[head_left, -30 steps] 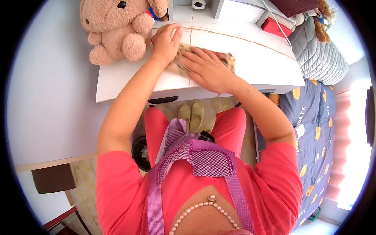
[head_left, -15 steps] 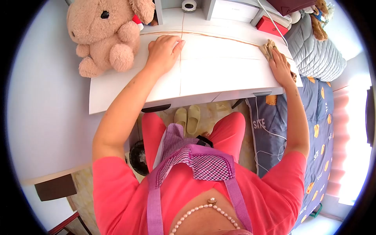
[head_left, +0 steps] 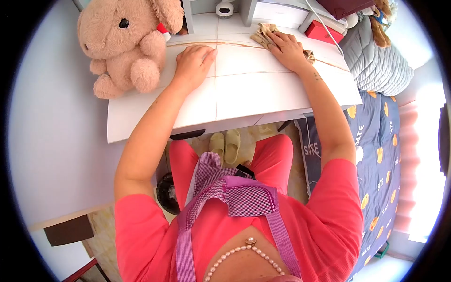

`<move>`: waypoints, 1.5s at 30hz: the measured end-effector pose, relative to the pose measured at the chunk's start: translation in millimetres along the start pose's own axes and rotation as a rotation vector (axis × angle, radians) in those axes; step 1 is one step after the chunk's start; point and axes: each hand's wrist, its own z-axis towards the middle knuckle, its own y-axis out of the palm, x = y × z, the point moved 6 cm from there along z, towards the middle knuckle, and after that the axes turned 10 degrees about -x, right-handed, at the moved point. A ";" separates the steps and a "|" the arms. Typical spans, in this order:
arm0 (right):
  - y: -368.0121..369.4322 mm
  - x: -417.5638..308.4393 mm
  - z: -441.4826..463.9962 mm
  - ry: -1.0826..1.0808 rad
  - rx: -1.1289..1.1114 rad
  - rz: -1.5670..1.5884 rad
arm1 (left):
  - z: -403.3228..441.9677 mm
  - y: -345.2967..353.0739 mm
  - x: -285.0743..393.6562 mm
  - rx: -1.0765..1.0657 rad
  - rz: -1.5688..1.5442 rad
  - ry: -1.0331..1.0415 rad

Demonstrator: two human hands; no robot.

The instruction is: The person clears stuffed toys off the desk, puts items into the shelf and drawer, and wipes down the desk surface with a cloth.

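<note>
My right hand (head_left: 287, 49) presses a crumpled tan cloth (head_left: 263, 34) onto the white desk (head_left: 263, 89), right of its middle. Part of the cloth sticks out past the fingertips and part beside the wrist; the rest is hidden under the palm. Resting on the desktop to the left, my left hand (head_left: 193, 68) holds nothing; its fingers are loosely bent and the thumb stands apart. A thin brown line (head_left: 232, 44) runs across the desk near both hands.
A large plush toy (head_left: 120, 51) sits at the desk's left end. Along the back stand a small white camera-like device (head_left: 224, 9), a white box (head_left: 279, 15) and a red box (head_left: 324, 32). A white cable (head_left: 324, 23) hangs at the right, beside the bed (head_left: 376, 136).
My right hand has slid the cloth leftward along the desk, from the right end toward the middle. My left hand has stayed nearly in place.
</note>
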 end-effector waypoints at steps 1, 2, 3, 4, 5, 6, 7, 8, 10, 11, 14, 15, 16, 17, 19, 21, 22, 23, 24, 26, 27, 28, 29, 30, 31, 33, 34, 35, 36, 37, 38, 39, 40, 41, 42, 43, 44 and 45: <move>-1.3 1.0 -1.7 -0.027 0.012 0.020 | -0.5 -2.4 2.0 0.018 -0.002 0.031; -2.7 3.0 -4.2 -0.053 0.025 0.041 | -1.3 -4.4 3.4 0.035 -0.003 0.061; -3.2 6.6 -7.8 -0.074 0.010 0.064 | -1.6 -4.4 0.8 0.020 -0.030 0.048; -4.8 12.6 -12.5 -0.094 -0.004 0.089 | -1.1 -4.7 -2.2 0.005 -0.055 0.035; -6.5 19.9 -17.3 -0.116 -0.016 0.112 | -0.4 -5.3 -5.0 -0.008 -0.080 0.023; -8.9 32.0 -24.1 -0.071 -0.002 0.097 | -0.3 -6.0 -7.4 -0.012 -0.117 0.014; -11.0 46.0 -34.2 -0.026 0.011 0.080 | -0.5 -5.5 -9.5 -0.017 -0.156 0.006; -13.1 61.3 -45.7 0.021 0.024 0.064 | -1.1 -4.6 -11.0 -0.022 -0.196 -0.001; -16.2 97.9 -70.2 0.125 0.021 0.014 | -0.9 -3.1 -8.6 -0.013 -0.148 0.019; -19.5 113.0 -83.9 0.183 0.016 -0.015 | -0.6 -2.6 -7.5 -0.009 -0.125 0.030; -26.5 144.6 -123.8 0.359 -0.011 -0.066 | 0.2 -1.2 -5.3 -0.010 -0.042 0.051; -28.5 151.6 -132.4 0.418 -0.020 -0.079 | -0.2 -1.2 -2.6 0.000 -0.010 0.066; -26.5 156.1 -136.7 0.436 -0.028 -0.103 | -1.0 -0.7 0.6 0.011 0.020 0.080; -21.1 160.3 -139.8 0.454 -0.034 -0.126 | -1.7 -0.7 3.9 0.023 0.051 0.094; -20.0 158.1 -140.3 0.507 -0.075 -0.157 | -1.3 1.4 8.9 0.003 0.112 0.097; -18.3 147.6 -138.3 0.494 -0.080 -0.129 | -1.2 2.1 11.8 -0.006 0.151 0.090; -17.9 140.7 -136.4 0.488 -0.083 -0.113 | -0.9 1.6 13.0 -0.003 0.158 0.083; -16.8 129.8 -131.4 0.420 -0.096 -0.097 | -1.1 1.7 12.9 -0.002 0.165 0.077; -14.2 117.0 -127.0 0.368 -0.102 -0.097 | -0.9 2.1 11.1 0.016 0.148 0.078; -8.9 87.2 -116.2 0.264 -0.112 -0.098 | 2.3 3.9 4.2 0.054 0.112 0.081; -8.2 70.0 -109.6 0.205 -0.117 -0.073 | 4.4 4.5 1.0 0.047 0.097 0.064; -9.2 49.8 -102.1 0.145 -0.120 -0.048 | 6.2 4.3 -2.2 0.040 0.083 0.047; -12.6 27.0 -93.7 0.115 -0.157 -0.022 | 7.3 4.1 -4.7 0.033 0.071 0.028; -12.9 7.0 -86.6 0.067 -0.168 -0.028 | 7.9 4.0 -7.8 0.016 0.012 -0.012; -8.5 -7.6 -77.3 0.019 -0.162 -0.037 | 8.6 3.1 -10.3 0.002 -0.044 -0.053; -4.6 -37.0 -58.5 -0.064 -0.139 -0.039 | 9.4 1.4 -13.7 0.001 -0.149 -0.089; -4.3 -53.8 -51.1 -0.097 -0.126 -0.031 | 8.6 1.6 -15.1 0.011 -0.198 -0.087; -3.8 -69.1 -43.8 -0.131 -0.113 -0.022 | 8.0 1.8 -16.8 0.021 -0.248 -0.085; -2.0 -82.2 -36.2 -0.156 -0.111 -0.016 | 7.6 1.1 -17.4 0.042 -0.263 -0.082; -0.2 -93.7 -28.9 -0.182 -0.110 -0.010 | 7.4 0.9 -17.0 0.063 -0.279 -0.079; 1.6 -103.6 -22.3 -0.207 -0.109 -0.004 | 7.4 0.1 -17.2 0.085 -0.296 -0.075; 4.1 -111.5 -16.1 -0.229 -0.096 0.003 | 7.7 -0.1 -17.2 0.087 -0.292 -0.079; 7.6 -118.0 -10.5 -0.250 -0.084 0.010 | 8.4 0.0 -17.4 0.088 -0.290 -0.083; 9.9 -122.6 -8.2 -0.270 -0.073 0.017 | 8.3 0.3 -18.0 0.089 -0.288 -0.087; 10.1 -124.4 -7.9 -0.261 -0.063 0.008 | 8.1 -0.5 -17.1 0.087 -0.292 -0.087; 10.1 -125.6 -8.0 -0.252 -0.052 -0.001 | 8.2 -1.4 -16.3 0.085 -0.296 -0.086; 9.9 -126.1 -8.9 -0.243 -0.042 -0.010 | 7.7 -2.1 -15.4 0.082 -0.300 -0.086; 8.4 -127.5 -10.4 -0.245 -0.046 -0.005 | 7.3 -1.7 -15.9 0.082 -0.307 -0.081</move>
